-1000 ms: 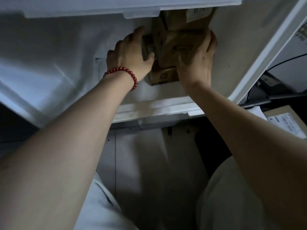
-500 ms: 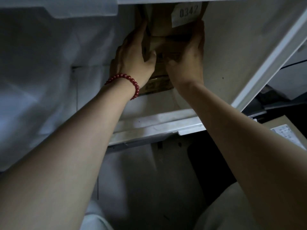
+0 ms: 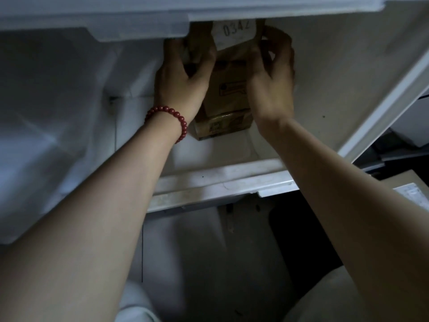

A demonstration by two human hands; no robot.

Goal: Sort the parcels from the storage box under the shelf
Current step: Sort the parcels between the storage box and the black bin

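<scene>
Storage box: a white plastic storage box is seen beneath the overhanging white shelf edge, with its near rim towards the camera.
Left hand: the left hand, marked by a red bead bracelet at the wrist, is curled round the left side of the parcel; the fingertips are blurred.
Parcel: a tall brown cardboard parcel with a white paper label reading 0342 is held inside the box, its top hidden under the shelf edge.
Lower parcel: a second, flatter brown carton is seen just below it, touching it.
Right hand: the right hand is wrapped round the parcel's right side.
Progress: the sorting is judged barely begun, since both parcels remain in the box.
Obstruction: the shelf edge is likely to catch the tall parcel when it is lifted.
Right side: a labelled cardboard box is glimpsed outside the storage box.
</scene>
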